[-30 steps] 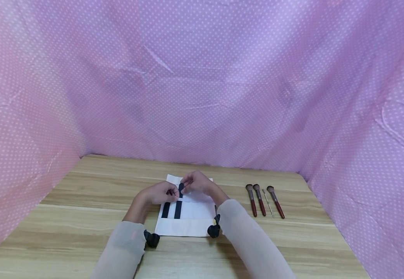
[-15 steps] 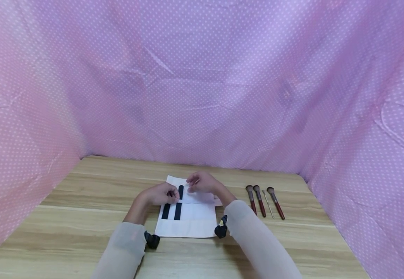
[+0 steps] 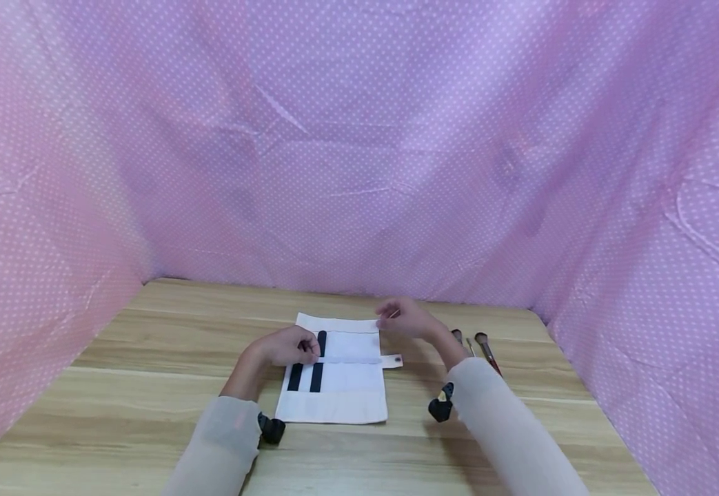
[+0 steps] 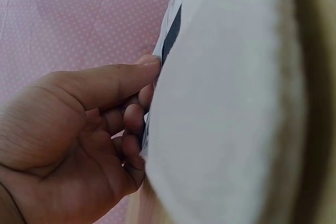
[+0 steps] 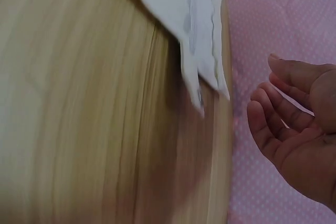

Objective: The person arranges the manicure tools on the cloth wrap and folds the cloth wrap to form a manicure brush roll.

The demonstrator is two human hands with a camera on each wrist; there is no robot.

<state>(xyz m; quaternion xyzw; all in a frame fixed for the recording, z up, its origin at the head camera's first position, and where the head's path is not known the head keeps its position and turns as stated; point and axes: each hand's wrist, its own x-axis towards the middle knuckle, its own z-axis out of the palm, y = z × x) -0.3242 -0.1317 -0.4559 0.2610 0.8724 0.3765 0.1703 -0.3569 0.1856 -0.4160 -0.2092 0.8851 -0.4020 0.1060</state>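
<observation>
A white fabric roll-up pouch [image 3: 351, 408] lies unrolled on the table, a narrow white band [image 3: 349, 360] running across its middle. Two flat black strips, the nearer one [image 3: 316, 377] with a rounded top, pass under the band at the pouch's left. My left hand [image 3: 287, 346] pinches the band beside that strip; in the left wrist view the thumb and index finger meet at the white edge [image 4: 220, 103]. Over the pouch's far right corner hovers my right hand [image 3: 410, 320], its fingers loosely bent around nothing in the right wrist view [image 5: 299, 119].
To the right, makeup brushes, one of them red-handled [image 3: 488, 353], and a thin metal tool [image 3: 471, 346] lie partly behind my right forearm. A strap with a snap [image 3: 392, 361] sticks out from the pouch's right side. Pink dotted cloth [image 3: 359, 172] surrounds the wooden table [image 3: 148, 386].
My right hand has left the farther black strip and moved right, towards the brushes, uncovering the snap strap. The left hand has stayed at the band.
</observation>
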